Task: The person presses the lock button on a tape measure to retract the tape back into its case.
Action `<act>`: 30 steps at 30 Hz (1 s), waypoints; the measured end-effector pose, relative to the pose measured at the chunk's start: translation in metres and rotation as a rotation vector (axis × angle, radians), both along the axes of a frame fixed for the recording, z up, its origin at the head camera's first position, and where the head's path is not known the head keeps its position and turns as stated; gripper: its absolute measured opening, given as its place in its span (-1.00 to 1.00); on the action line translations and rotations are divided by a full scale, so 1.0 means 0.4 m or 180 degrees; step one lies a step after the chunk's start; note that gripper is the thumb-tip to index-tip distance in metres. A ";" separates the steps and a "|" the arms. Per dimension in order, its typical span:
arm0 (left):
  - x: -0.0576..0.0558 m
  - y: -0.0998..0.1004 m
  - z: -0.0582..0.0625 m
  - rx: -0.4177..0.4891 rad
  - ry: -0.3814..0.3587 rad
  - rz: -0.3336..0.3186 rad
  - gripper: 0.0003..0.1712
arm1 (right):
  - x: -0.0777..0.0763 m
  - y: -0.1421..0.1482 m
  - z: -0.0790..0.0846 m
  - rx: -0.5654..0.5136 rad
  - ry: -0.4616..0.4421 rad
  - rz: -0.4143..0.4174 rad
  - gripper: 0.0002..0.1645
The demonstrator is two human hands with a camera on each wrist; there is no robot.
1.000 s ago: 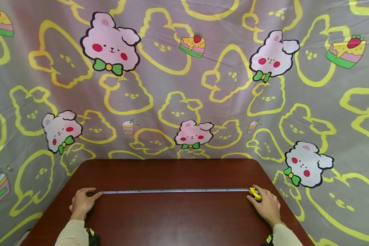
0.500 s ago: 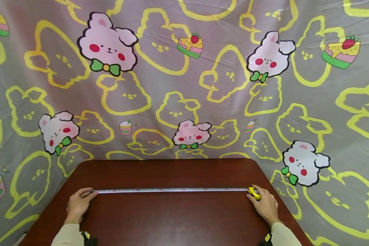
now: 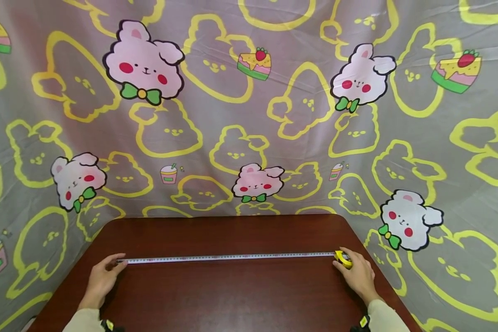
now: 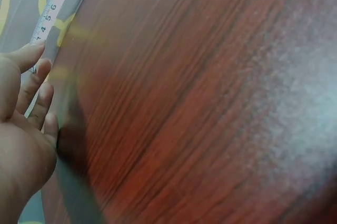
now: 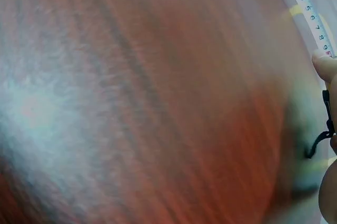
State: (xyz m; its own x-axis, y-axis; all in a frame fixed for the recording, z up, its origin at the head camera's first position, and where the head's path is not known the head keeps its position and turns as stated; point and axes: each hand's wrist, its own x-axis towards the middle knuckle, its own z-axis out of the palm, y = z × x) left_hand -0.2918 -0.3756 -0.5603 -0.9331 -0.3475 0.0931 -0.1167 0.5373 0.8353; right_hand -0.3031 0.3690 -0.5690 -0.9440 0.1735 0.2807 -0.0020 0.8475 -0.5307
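A white tape-measure blade (image 3: 228, 257) stretches across the table between both hands, nearly level in the head view. My left hand (image 3: 101, 281) pinches its free end between thumb and fingers at the left. In the left wrist view the blade (image 4: 52, 11) runs up from the left hand's thumb (image 4: 29, 56), its numbers showing. At the right, my right hand (image 3: 358, 275) grips the yellow tape-measure case (image 3: 343, 259). The right wrist view shows the blade (image 5: 308, 11) reaching the right thumb (image 5: 324, 66), and a black strap (image 5: 327, 121) hanging below; most of that hand is cut off.
The brown wooden table (image 3: 232, 295) has rounded far corners. Behind it and along both sides hangs a grey curtain (image 3: 207, 110) printed with rabbits, cakes and cups. Light glares off the glossy tabletop in both wrist views.
The left hand has moved left and slightly down with the blade's end, so more blade shows between the hands. The right hand with the case has stayed nearly in place.
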 end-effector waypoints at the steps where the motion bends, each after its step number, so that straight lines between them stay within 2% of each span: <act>1: 0.003 0.000 0.002 -0.0021 0.0034 0.0000 -0.58 | 0.000 0.001 0.004 0.0000 0.0032 0.0001 -0.22; 7: 0.017 0.000 0.021 -0.0057 0.0148 0.0022 -0.64 | 0.003 0.010 0.034 0.0063 0.0121 0.0136 -0.24; 14: 0.025 -0.005 0.048 0.0198 0.0151 -0.0055 -0.65 | 0.013 0.012 0.074 -0.0010 0.0197 0.0406 -0.28; 22: 0.025 -0.002 0.082 0.0384 0.0446 -0.0027 -0.72 | 0.007 0.013 0.119 -0.0132 0.0234 0.0494 -0.26; 27: 0.030 -0.007 0.099 0.0306 0.0587 0.0026 -0.72 | -0.002 0.011 0.134 -0.0100 0.0302 0.0529 -0.27; 30: 0.033 -0.014 0.113 0.0264 0.0594 0.0038 -0.71 | -0.008 0.006 0.144 -0.0134 0.0344 0.0544 -0.27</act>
